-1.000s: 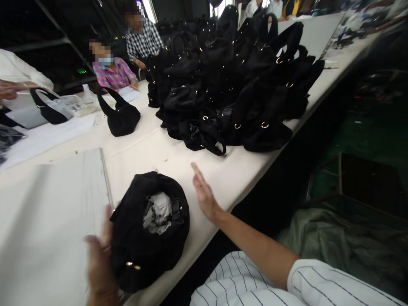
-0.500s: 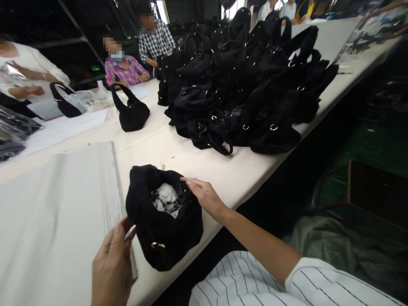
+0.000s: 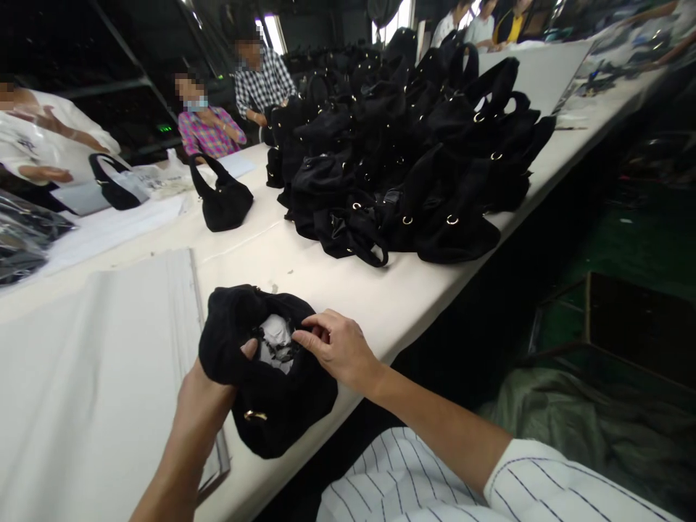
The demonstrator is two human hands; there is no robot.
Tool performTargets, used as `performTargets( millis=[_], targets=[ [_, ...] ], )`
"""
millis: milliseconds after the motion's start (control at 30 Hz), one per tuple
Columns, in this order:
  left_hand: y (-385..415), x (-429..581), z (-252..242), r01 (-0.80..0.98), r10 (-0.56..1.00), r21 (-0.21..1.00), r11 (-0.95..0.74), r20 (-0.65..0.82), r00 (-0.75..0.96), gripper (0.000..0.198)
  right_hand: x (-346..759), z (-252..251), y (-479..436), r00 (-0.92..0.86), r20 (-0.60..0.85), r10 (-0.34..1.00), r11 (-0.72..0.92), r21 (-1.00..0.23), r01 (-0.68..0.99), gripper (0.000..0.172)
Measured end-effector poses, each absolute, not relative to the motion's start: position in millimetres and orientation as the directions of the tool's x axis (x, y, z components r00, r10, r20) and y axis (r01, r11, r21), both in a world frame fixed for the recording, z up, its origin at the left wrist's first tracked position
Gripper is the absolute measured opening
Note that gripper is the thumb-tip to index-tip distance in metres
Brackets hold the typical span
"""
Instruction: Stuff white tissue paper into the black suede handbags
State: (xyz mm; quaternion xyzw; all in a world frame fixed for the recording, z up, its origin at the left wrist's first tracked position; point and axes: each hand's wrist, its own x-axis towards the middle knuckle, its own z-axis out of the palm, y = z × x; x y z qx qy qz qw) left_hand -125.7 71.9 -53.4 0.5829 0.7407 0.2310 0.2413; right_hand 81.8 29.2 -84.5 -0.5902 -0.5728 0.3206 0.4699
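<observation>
A black fabric bag point(image 3: 288, 413) with a gold ring stands near the table's front edge, its mouth facing up. Crumpled white paper point(image 3: 276, 335) shows inside the opening. My left hand point(image 3: 209, 391) grips the bag's left side, its thumb at the rim and its other fingers hidden behind the fabric. On the right side of the opening, my right hand point(image 3: 340, 348) pinches the bag's rim between thumb and curled fingers.
A stack of white sheets point(image 3: 98, 377) lies left of the bag on the white table point(image 3: 413, 297). Behind is a large heap of black bags point(image 3: 380, 152). A single black bag point(image 3: 225, 203) stands farther back. Several people are across the table.
My left hand has moved up from the bag's lower left side to its rim. My right hand's fingers, flat before, have closed at the opening. The view has shifted slightly.
</observation>
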Motion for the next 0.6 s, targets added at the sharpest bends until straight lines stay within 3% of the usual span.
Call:
performTargets(
  millis=[100,233,300,433,600],
  targets=[
    [65,-112,-41,0.82,0.973,0.525,0.229,-0.142,-0.181,0.045,67,-83,32,0.129,0.228,0.965,0.131,-0.848,0.513,0.038],
    [57,-103,-30,0.91,0.982,0.373,0.182,-0.122,-0.146,0.031,60,-77,34,0.049,0.246,0.968,0.13,-0.658,0.742,0.026],
    [53,-99,-27,0.925,0.984,0.337,0.174,-0.102,-0.148,0.031,63,-76,32,0.044,0.205,0.978,0.096,-0.625,0.774,0.026],
    [45,-91,-24,0.95,0.987,0.269,0.158,-0.079,-0.141,0.034,73,-80,28,0.14,0.129,0.982,-0.025,-0.642,0.767,0.051],
    [39,-91,-34,0.977,0.997,0.202,0.068,0.006,-0.071,0.039,77,-87,28,0.065,0.149,0.987,0.031,-0.563,0.826,0.032]
  ],
)
